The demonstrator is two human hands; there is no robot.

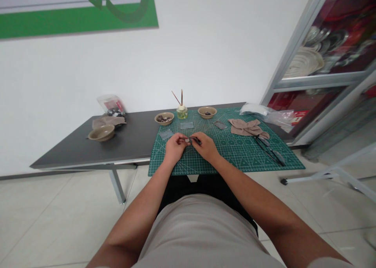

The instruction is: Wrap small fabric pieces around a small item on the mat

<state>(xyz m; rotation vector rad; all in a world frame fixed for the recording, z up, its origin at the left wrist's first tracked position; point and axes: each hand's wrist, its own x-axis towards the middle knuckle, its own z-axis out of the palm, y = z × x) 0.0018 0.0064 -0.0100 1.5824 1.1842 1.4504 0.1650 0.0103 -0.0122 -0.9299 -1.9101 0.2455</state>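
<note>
Both hands meet over the front middle of the green cutting mat (235, 158). My left hand (175, 145) is closed, with its fingertips pinched at a small pale-and-grey piece (188, 140) too small to name. Against it, my right hand (205, 145) is closed on a thin dark grey piece (196, 140), partly hidden by the fingers. Just beyond the hands lie small grey rectangular sheets: one at the left (166, 134), one in the middle (187, 125) and a darker one at the right (220, 124).
Two bowls, left (164, 122) and right (207, 116), hold small dark pieces. Between them stands a glass diffuser (182, 112) with sticks. A brown cloth (245, 127), eyeglasses (268, 150) and plastic bags (273, 114) lie right. Another bowl (101, 134) sits far left.
</note>
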